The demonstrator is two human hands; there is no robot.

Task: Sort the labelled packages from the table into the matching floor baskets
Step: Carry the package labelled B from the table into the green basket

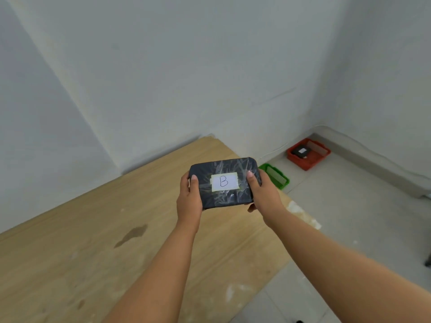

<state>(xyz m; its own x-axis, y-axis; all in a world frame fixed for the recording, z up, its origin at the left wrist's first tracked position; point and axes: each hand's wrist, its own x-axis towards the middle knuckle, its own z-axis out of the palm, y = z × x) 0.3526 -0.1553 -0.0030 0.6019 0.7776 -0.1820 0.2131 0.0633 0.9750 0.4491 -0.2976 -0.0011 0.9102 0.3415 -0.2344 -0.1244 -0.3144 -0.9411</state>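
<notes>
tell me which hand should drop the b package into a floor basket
Probably the right hand: it grips the B package on the side toward the green basket and red basket.

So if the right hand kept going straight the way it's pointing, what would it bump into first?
Probably the green basket on the floor. The right hand, holding the B package, points up and away toward it, though it may pass above; depth is unclear.

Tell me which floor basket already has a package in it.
The red basket by the wall corner holds a dark package. The green basket, nearer the table, shows none.
</notes>
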